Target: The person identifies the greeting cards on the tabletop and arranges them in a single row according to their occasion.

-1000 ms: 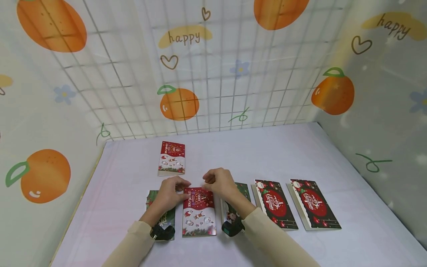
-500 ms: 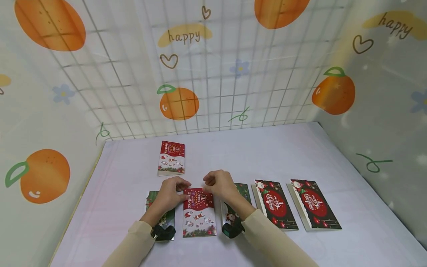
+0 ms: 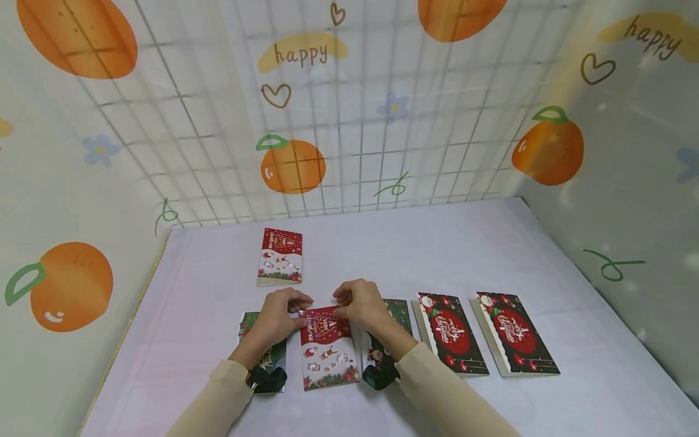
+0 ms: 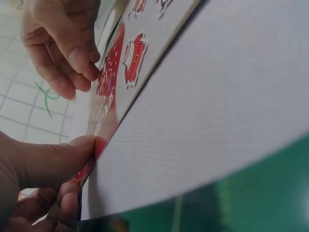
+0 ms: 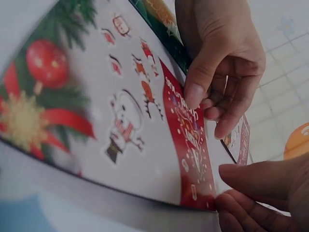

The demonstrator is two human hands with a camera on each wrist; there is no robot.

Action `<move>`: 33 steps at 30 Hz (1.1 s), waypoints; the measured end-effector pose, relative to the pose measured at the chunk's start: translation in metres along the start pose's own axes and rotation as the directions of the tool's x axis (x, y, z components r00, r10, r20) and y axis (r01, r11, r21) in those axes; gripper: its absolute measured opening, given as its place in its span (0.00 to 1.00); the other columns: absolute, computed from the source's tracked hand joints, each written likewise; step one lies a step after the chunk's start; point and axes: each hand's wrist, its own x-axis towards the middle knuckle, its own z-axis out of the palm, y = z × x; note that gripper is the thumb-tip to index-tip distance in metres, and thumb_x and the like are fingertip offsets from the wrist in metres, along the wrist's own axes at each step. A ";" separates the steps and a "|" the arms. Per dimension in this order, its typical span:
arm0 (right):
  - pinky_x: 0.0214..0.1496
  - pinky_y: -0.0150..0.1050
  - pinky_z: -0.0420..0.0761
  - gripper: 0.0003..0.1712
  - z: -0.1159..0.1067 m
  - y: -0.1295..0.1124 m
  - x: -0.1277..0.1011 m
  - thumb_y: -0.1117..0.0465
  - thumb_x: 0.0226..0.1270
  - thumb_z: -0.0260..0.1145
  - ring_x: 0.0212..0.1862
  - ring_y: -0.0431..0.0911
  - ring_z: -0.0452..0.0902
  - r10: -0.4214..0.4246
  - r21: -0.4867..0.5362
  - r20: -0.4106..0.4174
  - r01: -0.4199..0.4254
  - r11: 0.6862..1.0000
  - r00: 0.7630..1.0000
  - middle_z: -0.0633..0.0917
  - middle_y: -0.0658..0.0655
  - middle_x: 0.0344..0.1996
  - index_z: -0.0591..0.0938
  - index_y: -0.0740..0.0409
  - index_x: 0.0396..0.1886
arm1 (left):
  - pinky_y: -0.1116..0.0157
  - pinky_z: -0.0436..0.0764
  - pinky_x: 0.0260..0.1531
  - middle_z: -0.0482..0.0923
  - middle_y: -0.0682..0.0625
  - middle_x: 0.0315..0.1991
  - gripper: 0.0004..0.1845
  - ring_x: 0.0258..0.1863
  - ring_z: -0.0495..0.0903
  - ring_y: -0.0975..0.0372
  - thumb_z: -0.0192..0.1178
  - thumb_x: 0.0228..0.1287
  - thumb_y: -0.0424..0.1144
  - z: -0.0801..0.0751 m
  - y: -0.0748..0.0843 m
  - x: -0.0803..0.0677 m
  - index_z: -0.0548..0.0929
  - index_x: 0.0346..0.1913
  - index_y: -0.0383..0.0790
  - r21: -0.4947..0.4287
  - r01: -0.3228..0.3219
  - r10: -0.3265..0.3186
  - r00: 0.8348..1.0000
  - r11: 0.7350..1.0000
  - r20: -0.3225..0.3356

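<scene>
A red-and-white Christmas card (image 3: pixel 329 352) lies in front of me, tilted a little, with its bottom end swung to the right. My left hand (image 3: pixel 280 318) pinches its top left edge; the left wrist view shows the thumb (image 4: pixel 79 150) on the printed face and fingers behind. At the top right corner my right hand (image 3: pixel 360 306) holds the card between curled fingers and thumb (image 5: pixel 236 174), though the exact contact is partly hidden. Beneath the left wrist lies a green card (image 3: pixel 275 358), and another green card (image 3: pixel 401 312) sits partly under the right forearm.
Two dark Christmas cards (image 3: pixel 453 334) with red circles stand slightly ajar on the right of the white tabletop (image 3: pixel 437 249). Farther back on the left sits a second red-and-white card (image 3: pixel 281 258). An orange-printed curtain (image 3: pixel 349 121) surrounds the table.
The card between my hands has turned slightly, its bottom end shifting to the right. Both hands stay near its top edge, almost still. The other cards keep their places.
</scene>
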 end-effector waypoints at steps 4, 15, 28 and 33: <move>0.47 0.46 0.88 0.16 -0.001 -0.001 -0.001 0.68 0.59 0.81 0.40 0.48 0.86 0.006 -0.014 -0.013 -0.006 1.000 1.000 0.89 0.56 0.36 0.89 0.64 0.47 | 0.58 0.84 0.43 0.85 0.52 0.40 0.15 0.39 0.80 0.59 0.77 0.57 0.25 0.000 0.001 0.000 0.90 0.48 0.39 0.000 0.010 -0.010 1.000 1.000 0.007; 0.47 0.46 0.88 0.18 -0.002 0.000 -0.001 0.69 0.58 0.81 0.41 0.50 0.86 0.002 -0.028 -0.070 -0.004 1.000 0.998 0.89 0.58 0.37 0.89 0.66 0.48 | 0.60 0.82 0.42 0.85 0.53 0.40 0.15 0.39 0.79 0.59 0.77 0.57 0.26 0.000 0.001 0.000 0.90 0.47 0.40 0.005 0.013 -0.013 1.000 1.000 -0.001; 0.46 0.46 0.88 0.19 0.005 0.000 0.002 0.75 0.55 0.79 0.39 0.47 0.83 0.048 0.013 -0.097 -0.047 0.999 0.994 0.87 0.56 0.35 0.89 0.66 0.48 | 0.55 0.83 0.44 0.85 0.53 0.40 0.15 0.40 0.80 0.56 0.77 0.56 0.24 0.001 0.003 -0.002 0.90 0.45 0.40 0.007 -0.002 0.003 1.000 1.000 -0.020; 0.44 0.44 0.88 0.19 0.007 0.000 0.004 0.77 0.55 0.77 0.37 0.45 0.82 0.055 0.046 -0.120 -0.049 0.998 0.991 0.87 0.55 0.34 0.89 0.66 0.48 | 0.56 0.83 0.45 0.85 0.54 0.40 0.15 0.40 0.80 0.58 0.77 0.57 0.24 0.000 0.002 -0.002 0.90 0.45 0.40 0.012 0.004 -0.004 1.000 1.000 -0.012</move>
